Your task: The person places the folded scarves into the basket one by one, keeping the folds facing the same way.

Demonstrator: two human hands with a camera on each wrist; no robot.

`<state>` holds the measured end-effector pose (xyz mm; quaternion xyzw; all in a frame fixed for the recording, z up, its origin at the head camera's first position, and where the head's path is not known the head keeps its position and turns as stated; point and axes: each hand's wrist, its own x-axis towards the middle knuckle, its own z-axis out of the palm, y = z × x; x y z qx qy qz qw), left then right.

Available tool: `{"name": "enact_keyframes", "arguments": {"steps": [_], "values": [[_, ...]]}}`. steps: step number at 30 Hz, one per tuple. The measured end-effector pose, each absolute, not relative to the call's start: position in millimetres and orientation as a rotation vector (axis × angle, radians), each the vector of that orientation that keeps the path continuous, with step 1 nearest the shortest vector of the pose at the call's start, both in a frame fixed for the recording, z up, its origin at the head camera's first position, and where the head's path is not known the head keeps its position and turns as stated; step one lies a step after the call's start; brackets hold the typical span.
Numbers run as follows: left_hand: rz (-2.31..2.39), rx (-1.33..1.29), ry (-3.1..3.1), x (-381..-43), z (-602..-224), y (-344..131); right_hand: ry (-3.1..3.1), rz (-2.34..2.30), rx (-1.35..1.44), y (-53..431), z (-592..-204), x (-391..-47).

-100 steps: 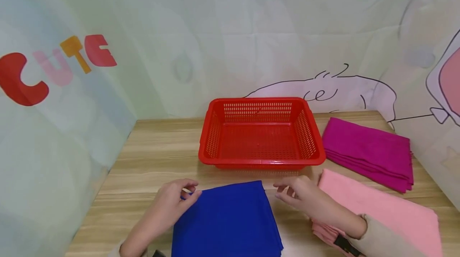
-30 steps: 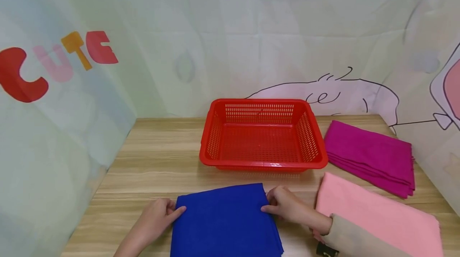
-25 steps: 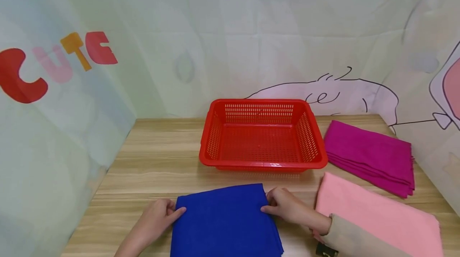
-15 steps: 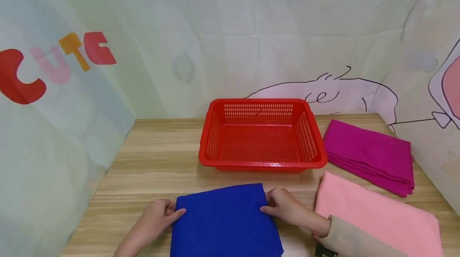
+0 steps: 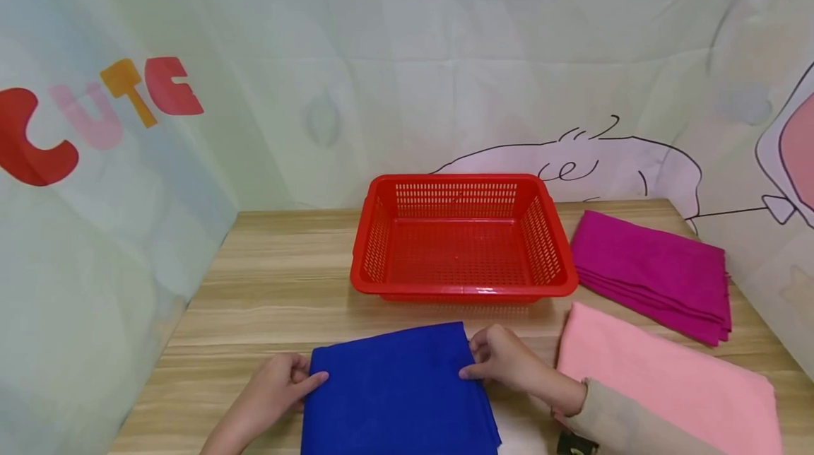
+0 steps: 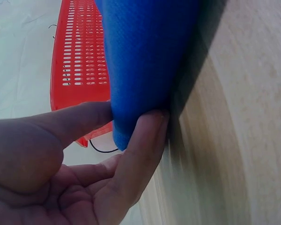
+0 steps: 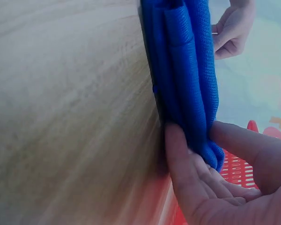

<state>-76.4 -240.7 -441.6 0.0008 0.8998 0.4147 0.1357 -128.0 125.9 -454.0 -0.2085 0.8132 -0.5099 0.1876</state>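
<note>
A folded blue cloth [image 5: 397, 391] lies on the wooden table at the front, partly cut off by the lower frame edge. My left hand [image 5: 272, 386] pinches its left side near the far corner, thumb on top. On the opposite side, my right hand [image 5: 509, 367] pinches the right edge, also close to the far corner. The left wrist view shows the blue cloth [image 6: 145, 61] as a thick, rounded fold between thumb and fingers. Several stacked layers of the blue cloth [image 7: 187, 79] show in the right wrist view, with fingertips under them at the tabletop.
Behind the blue cloth stands a red plastic basket [image 5: 464, 291] with nothing in it. A folded pink cloth [image 5: 687, 384] lies at the right, partly under the right forearm. Beyond it is a folded magenta cloth [image 5: 655, 271]. A printed curtain [image 5: 394, 87] borders the wooden table [image 5: 273, 264].
Both hands, earlier held loosely near the blue cloth's far corners, have come down and taken hold of its two sides. Over the last second they have hardly moved; the cloth stays in place.
</note>
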Motion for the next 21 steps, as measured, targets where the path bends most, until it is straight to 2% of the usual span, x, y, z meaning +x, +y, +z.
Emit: {"name": "enact_keyframes", "arguments": {"steps": [17, 21], "values": [[1.211, 0.057, 2.605, -76.7, -443.1, -240.9, 2.203, -1.332, -0.575, 123.8, -459.3, -125.2], [1.203, 0.035, 2.606, -77.2, -443.3, -240.3, 2.301, -1.275, -0.658, 121.2, -462.3, -123.5]]}}
